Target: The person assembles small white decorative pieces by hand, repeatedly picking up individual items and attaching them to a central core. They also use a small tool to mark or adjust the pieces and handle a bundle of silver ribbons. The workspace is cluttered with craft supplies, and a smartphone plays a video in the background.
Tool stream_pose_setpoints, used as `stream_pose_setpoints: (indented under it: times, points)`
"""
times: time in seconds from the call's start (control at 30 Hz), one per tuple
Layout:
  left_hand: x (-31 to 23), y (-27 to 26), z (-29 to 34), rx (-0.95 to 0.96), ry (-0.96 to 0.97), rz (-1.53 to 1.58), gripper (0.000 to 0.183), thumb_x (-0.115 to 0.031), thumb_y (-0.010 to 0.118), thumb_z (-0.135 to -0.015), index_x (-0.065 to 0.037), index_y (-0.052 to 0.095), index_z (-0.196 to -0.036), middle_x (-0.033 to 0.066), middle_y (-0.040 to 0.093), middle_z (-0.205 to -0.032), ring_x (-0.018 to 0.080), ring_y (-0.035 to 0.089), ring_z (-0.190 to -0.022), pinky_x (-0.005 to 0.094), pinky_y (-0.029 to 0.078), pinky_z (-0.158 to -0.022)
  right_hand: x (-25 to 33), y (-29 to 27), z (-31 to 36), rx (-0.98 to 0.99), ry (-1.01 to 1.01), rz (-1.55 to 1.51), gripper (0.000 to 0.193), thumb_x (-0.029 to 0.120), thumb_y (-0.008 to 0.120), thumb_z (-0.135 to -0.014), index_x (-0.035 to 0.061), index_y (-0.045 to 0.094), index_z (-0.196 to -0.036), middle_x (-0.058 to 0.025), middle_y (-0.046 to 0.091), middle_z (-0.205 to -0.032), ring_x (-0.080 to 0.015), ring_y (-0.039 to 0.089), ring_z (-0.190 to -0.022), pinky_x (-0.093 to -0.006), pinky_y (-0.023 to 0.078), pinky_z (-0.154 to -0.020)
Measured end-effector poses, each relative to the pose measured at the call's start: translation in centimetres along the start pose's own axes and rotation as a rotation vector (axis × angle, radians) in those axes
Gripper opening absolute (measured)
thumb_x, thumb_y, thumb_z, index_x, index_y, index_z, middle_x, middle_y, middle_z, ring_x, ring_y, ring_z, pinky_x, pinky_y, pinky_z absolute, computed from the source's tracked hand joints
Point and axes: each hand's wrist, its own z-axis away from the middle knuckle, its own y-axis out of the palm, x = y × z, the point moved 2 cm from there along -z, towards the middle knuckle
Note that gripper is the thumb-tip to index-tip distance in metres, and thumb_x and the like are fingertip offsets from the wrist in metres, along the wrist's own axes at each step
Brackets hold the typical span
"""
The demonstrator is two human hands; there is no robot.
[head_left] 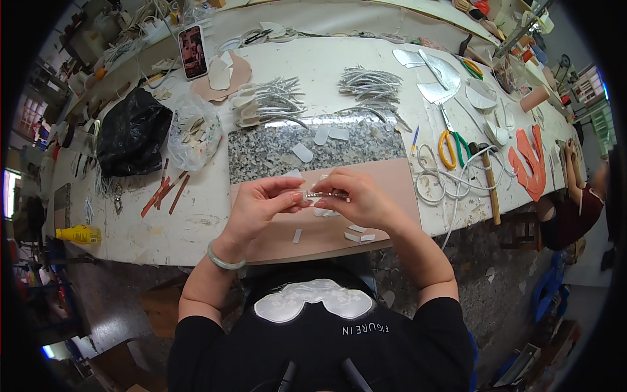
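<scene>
A thin silver strip (324, 194) runs between my two hands, over a pale pink sheet (274, 245). My left hand (269, 201) pinches its left end between thumb and fingers. The fingers of my right hand (358, 197) are closed on the other end. Small white pieces lie partly hidden under my hands. Below them, a narrow white strip (297, 236) and several short white pieces (360, 237) rest on the sheet. Beyond, rounded white tabs (302, 153) lie on a speckled granite slab (258, 155). Two bundles of silver straps (370, 85) are heaped at its far edge.
Right: scissors with yellow and green handles (448, 149), white cord (426, 178), a hammer (490, 186), coral cut pieces (530, 163). Left: a black plastic bag (134, 134), clear bag (196, 140), brown strips (178, 194), yellow bottle (78, 234). A phone (192, 52) stands behind. Another person sits far right.
</scene>
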Motion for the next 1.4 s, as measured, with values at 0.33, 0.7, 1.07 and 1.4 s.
stream_pose_setpoints:
  times: [0.33, 0.7, 1.07, 1.4]
  points:
    - [-4.2, -7.2, -7.8, -0.507, 0.729, -0.789, 0.021, -0.010, 0.071, -0.081, -0.003, 0.069, -0.100, 0.0090, 0.067, -0.077, 0.0174, 0.062, -0.066, 0.0281, 0.049, -0.063, -4.9, 1.8, -16.6, -0.019, -0.182, 0.281, 0.039, 0.018, 0.077, -0.074, 0.0055, 0.063, -0.108, -0.0119, 0.062, -0.101, -0.0271, 0.062, -0.096, -0.0363, 0.050, -0.079]
    - [-3.0, -9.9, -10.6, -0.658, 0.613, -1.147, 0.045, -0.022, 0.082, -0.068, -0.003, 0.056, -0.100, 0.0076, 0.061, -0.089, 0.0179, 0.059, -0.085, 0.0317, 0.047, -0.071, -6.6, 3.0, -25.1, 0.487, -0.053, 0.823, 0.149, 0.055, 0.088, -0.039, -0.0005, 0.004, -0.148, -0.0170, 0.014, -0.155, -0.0290, 0.005, -0.145, -0.0653, 0.011, -0.109]
    - [-0.9, -12.9, -15.2, -0.453, 0.497, -0.963, 0.113, -0.055, 0.078, -0.065, -0.006, 0.017, -0.147, 0.0284, 0.013, -0.148, 0.0415, 0.010, -0.141, 0.0468, 0.019, -0.113, -7.7, 3.3, -27.1, 0.582, 0.074, 0.783, 0.141, 0.051, 0.088, -0.040, 0.0028, 0.012, -0.148, -0.0160, 0.041, -0.141, -0.0337, 0.035, -0.133, -0.0585, 0.034, -0.099]
    - [-1.2, -12.8, -14.6, -0.253, 0.469, -0.530, 0.121, -0.027, 0.087, -0.066, -0.003, 0.002, -0.148, 0.0213, 0.038, -0.137, 0.0279, 0.047, -0.120, 0.0363, 0.040, -0.100, -7.3, 3.9, -27.0, 0.737, 0.215, 0.629, 0.105, 0.043, 0.090, -0.045, -0.0025, 0.045, -0.128, -0.0176, 0.062, -0.118, -0.0322, 0.057, -0.114, -0.0531, 0.035, -0.099]
